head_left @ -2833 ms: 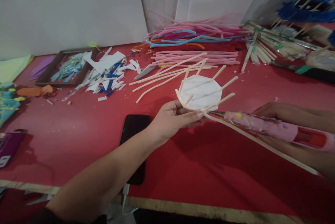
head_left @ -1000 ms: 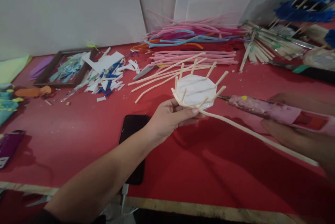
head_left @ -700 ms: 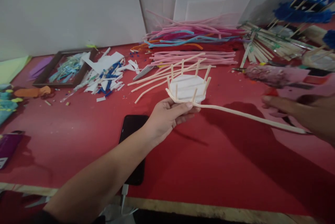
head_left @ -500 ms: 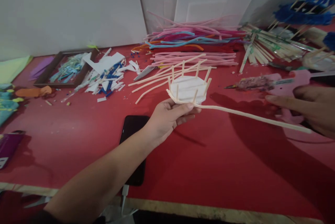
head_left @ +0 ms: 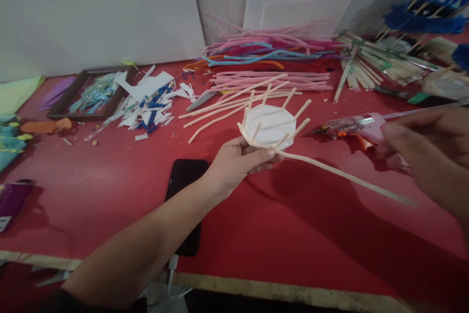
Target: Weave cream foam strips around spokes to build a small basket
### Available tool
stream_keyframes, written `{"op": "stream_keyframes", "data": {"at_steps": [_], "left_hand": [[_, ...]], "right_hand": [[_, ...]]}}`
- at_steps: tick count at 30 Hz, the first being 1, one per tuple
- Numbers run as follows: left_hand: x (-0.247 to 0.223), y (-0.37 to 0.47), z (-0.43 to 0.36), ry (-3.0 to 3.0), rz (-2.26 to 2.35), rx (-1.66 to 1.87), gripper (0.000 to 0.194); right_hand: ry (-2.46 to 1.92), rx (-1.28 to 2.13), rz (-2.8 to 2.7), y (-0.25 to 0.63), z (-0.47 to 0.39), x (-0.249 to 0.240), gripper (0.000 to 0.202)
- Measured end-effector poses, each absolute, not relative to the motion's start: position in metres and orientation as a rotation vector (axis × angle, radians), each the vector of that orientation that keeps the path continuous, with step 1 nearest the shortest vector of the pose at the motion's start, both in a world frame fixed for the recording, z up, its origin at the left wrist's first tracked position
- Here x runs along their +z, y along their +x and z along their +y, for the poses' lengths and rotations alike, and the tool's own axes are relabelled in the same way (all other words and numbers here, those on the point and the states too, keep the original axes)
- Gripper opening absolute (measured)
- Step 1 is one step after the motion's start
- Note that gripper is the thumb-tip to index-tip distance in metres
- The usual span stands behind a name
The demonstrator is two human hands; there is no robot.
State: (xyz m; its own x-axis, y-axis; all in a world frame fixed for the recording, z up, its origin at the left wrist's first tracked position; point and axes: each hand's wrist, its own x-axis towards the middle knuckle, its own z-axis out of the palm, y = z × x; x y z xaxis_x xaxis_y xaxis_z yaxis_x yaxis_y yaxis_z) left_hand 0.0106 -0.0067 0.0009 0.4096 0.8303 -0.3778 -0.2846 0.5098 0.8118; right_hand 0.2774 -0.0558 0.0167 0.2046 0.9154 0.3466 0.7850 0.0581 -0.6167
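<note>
My left hand (head_left: 240,161) is closed on the near edge of a white disc (head_left: 269,125), thumb on top. Short cream pipe-cleaner stubs stand up around its rim. A long cream pipe cleaner (head_left: 330,169) runs under my thumb along the near rim, its loose end stretching to the right above the table. Beside it, my right hand (head_left: 432,142) is at the back of a pink hot glue gun (head_left: 373,130) with an orange trigger. Motion blurs those fingers, so I cannot tell whether they grip the gun. Its nozzle points left, towards the disc.
Cream pipe cleaners (head_left: 220,113) and pink ones (head_left: 271,81) lie behind the disc. A black phone (head_left: 186,205) with a cable lies by my left forearm. Further left are scissors (head_left: 201,100), white scraps (head_left: 154,93) and a brown frame (head_left: 66,108). Wooden sticks (head_left: 361,69) lie at back right.
The disc has shifted slightly right and turned in my left hand, its loose pipe-cleaner end swinging down and left. My right hand has moved, the glue gun has tilted, and its orange trigger now shows.
</note>
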Motion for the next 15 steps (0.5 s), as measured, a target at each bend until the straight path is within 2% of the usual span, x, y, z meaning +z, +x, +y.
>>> {"op": "stream_keyframes", "data": {"at_steps": [2,5,7,12,15], "left_hand": [[0.001,0.010,-0.007,0.767,0.900,0.772,0.033],[0.000,0.009,-0.008,0.804,0.915,0.775,0.033],[0.000,0.008,-0.008,0.813,0.909,0.779,0.031],[0.002,0.008,-0.009,0.861,0.935,0.743,0.034],[0.002,0.009,-0.010,0.872,0.949,0.731,0.036]], "right_hand": [[-1.552,0.563,-1.721,0.248,-0.065,0.022,0.049],[-1.402,0.704,-1.878,0.225,-0.069,0.023,0.038],[-1.379,0.565,-1.992,0.224,-0.067,0.020,0.037],[-1.295,-0.020,-2.130,0.235,-0.064,0.013,0.036],[-1.211,-0.133,-2.222,0.238,-0.064,0.007,0.028]]}}
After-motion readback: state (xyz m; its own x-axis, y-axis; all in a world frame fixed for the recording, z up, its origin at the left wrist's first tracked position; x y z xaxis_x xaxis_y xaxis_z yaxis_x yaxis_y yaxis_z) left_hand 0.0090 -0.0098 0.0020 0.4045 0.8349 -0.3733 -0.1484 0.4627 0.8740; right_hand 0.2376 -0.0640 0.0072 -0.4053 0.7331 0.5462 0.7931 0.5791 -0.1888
